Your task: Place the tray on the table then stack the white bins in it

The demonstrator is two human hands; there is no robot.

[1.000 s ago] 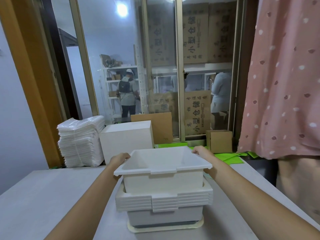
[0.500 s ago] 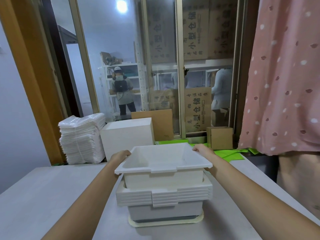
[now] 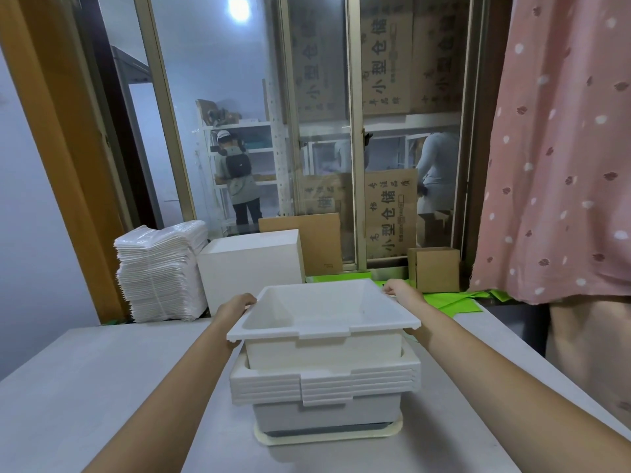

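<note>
A tray (image 3: 327,435) was set on the table (image 3: 102,387), with a stack of bins (image 3: 324,384) in it. A top bin (image 3: 324,319) was held partly nested in the stack, between the left hand (image 3: 235,307) and right hand (image 3: 401,291). Behind were placed a box (image 3: 251,264) and, to its left, a pile of sheets (image 3: 160,271).

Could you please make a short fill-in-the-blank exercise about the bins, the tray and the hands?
1. Both hands, left hand and right hand, hold the top white bin by its ____.
2. The stack of white bins stands in a cream ____ on the table.
3. The top bin is ____ inside; nothing lies in it.
4. Behind the left hand stands a white ____.

Missing words: rim; tray; empty; box
</note>
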